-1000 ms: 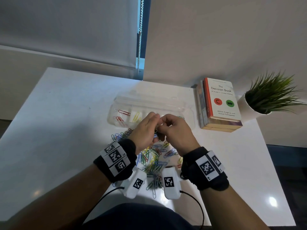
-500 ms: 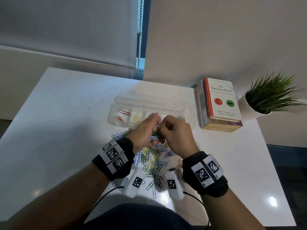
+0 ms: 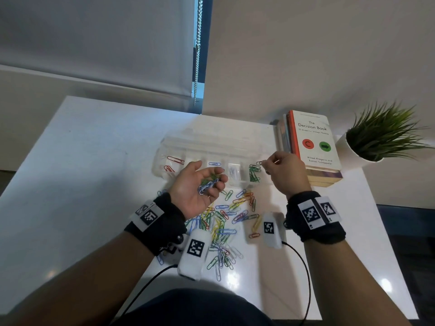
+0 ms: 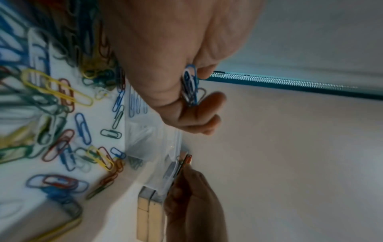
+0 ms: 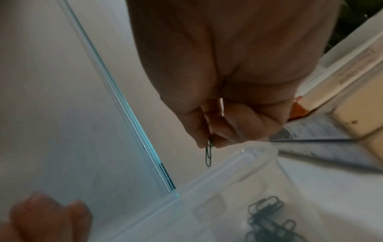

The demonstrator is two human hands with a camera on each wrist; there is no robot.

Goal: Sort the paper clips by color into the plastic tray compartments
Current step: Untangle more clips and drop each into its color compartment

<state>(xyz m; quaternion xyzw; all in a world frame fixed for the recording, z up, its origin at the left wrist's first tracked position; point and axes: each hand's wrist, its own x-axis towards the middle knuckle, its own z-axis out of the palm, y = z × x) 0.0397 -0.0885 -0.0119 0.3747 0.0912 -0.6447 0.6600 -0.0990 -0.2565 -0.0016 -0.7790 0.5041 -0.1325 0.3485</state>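
Both hands are raised over the white table (image 3: 82,149) and well apart: the left hand (image 3: 200,187), palm turned up, curls its fingers round a small bunch of paper clips (image 3: 208,184) (mostly blue, with some green and white ones mixed in), while the right hand (image 3: 286,171) pinches a single green clip (image 5: 208,155) between thumb and fingertips above the far right end of the clear plastic tray (image 3: 211,142). From the head view that clip is only a small dark loop at the fingertips; the right wrist view shows it hanging just over the tray's rim, with a heap of green clips (image 3: 254,173) lying in the compartment below. Other compartments hold red clips (image 3: 173,163) at the far left, a blue one, and a pale group hard to tell apart through the plastic. Part of the tray's middle is hidden behind the left hand. On the near side of the tray a loose pile of mixed clips (image 3: 223,227) spreads across the table, partly covered by the wrist cameras. A stack of books (image 3: 310,147) and a potted plant (image 3: 381,137) sit to the right; the left wrist view is blurred.
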